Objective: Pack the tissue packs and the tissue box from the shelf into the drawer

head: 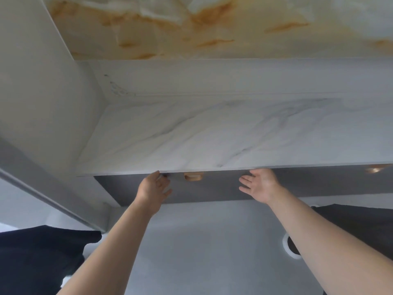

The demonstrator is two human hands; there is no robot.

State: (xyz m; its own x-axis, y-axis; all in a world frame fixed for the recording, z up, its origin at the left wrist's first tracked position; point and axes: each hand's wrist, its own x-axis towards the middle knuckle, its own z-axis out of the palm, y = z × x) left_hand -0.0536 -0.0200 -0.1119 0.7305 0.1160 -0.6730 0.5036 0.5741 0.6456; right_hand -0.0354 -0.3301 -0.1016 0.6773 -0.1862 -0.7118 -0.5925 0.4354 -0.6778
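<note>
The dark grey drawer front (212,188) sits flush under the white marble shelf top (202,141), with a copper-coloured handle (193,176) near its upper edge. My left hand (154,188) rests against the drawer front just left of the handle, fingers apart. My right hand (260,185) lies flat against the front to the right of the handle, palm showing, fingers spread. Neither hand holds anything. No tissue packs or tissue box are in view; the drawer's inside is hidden.
A white side panel (42,92) rises on the left and an orange-veined marble wall (212,24) stands behind the shelf. A second copper handle (375,169) shows at far right. Grey floor (212,252) lies below, with dark fabric (38,258) at lower left.
</note>
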